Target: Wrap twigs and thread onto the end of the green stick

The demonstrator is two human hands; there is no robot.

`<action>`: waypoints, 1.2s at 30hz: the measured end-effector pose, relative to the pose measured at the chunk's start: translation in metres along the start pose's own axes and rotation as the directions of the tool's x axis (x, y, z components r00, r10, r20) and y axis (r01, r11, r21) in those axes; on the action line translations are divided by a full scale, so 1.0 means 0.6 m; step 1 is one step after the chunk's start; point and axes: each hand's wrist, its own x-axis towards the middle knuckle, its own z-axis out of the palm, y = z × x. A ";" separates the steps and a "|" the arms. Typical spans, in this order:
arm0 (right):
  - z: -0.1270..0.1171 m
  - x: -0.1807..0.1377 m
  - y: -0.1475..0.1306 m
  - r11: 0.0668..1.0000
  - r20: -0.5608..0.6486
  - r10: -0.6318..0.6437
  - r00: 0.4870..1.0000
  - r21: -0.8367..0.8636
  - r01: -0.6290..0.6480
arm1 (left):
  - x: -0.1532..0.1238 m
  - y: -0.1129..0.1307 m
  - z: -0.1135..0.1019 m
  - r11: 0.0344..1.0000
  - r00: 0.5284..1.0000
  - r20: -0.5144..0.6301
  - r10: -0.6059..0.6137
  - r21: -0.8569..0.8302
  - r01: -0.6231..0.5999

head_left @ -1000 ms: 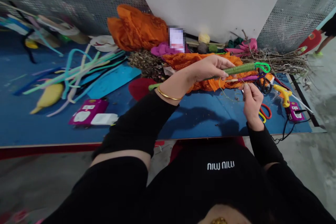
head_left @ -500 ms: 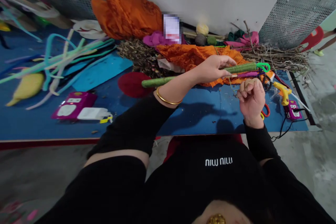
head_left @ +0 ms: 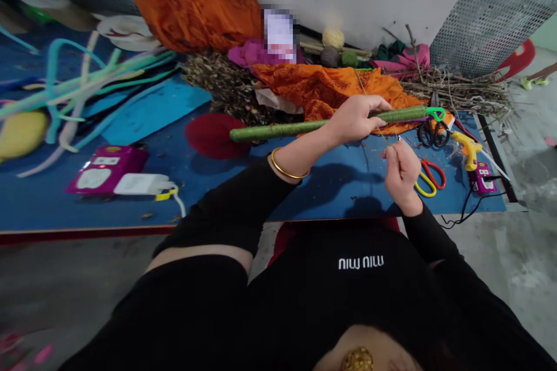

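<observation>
In the head view a long rod wrapped in green yarn (head_left: pixel 282 130) lies slantwise above the table. My left hand (head_left: pixel 359 117) is closed around its right part, with the thumb below and fingers above. A bright green loop (head_left: pixel 436 112) sticks out at the rod's right end. My right hand (head_left: pixel 403 171) is closed just below the rod. A thin green yarn strand (head_left: pixel 381 135) runs from the rod down to its fingers. Beside that hand lie scissors with red and yellow handles (head_left: pixel 429 184).
Orange cloth (head_left: pixel 313 84), dry twigs (head_left: pixel 461 93) and yarn balls (head_left: pixel 333 56) lie behind the rod. At right are a yellow glue gun (head_left: pixel 467 151), black-handled scissors (head_left: pixel 433 134) and a purple socket box (head_left: pixel 484 178). Foam strips (head_left: pixel 78 93) and another socket box (head_left: pixel 108 169) are at left.
My right hand has come down and left, its fist turned over, and the strand now shows between it and the rod. The view has shifted slightly right. My left hand keeps its hold.
</observation>
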 end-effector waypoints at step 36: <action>-0.070 0.138 0.105 0.978 0.478 0.049 0.877 -0.201 0.055 | -0.059 -0.008 0.037 0.941 0.989 0.132 0.063 0.322 -0.103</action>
